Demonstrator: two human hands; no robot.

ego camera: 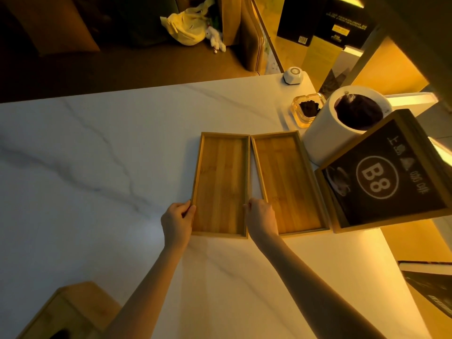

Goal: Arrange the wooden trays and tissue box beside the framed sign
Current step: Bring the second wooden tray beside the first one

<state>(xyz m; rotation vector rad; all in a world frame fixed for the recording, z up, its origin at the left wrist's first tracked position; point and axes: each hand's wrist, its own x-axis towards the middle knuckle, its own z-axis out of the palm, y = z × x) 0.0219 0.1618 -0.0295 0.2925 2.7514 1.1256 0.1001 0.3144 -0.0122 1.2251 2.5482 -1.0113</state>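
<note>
Two shallow wooden trays lie side by side on the white marble table. My left hand grips the left rim of the left tray near its front corner. My right hand holds that tray's right rim, in the gap next to the right tray. The right tray sits just left of the framed sign, a dark board marked "B8" in a wooden frame. A wooden tissue box stands at the near left corner, partly cut off by the frame edge.
A white cylindrical pot with dark contents stands behind the sign. A glass ashtray and a small white hexagonal device sit near the table's far right corner. Dark books lie at the near right. A sofa with a yellow bag is beyond the table.
</note>
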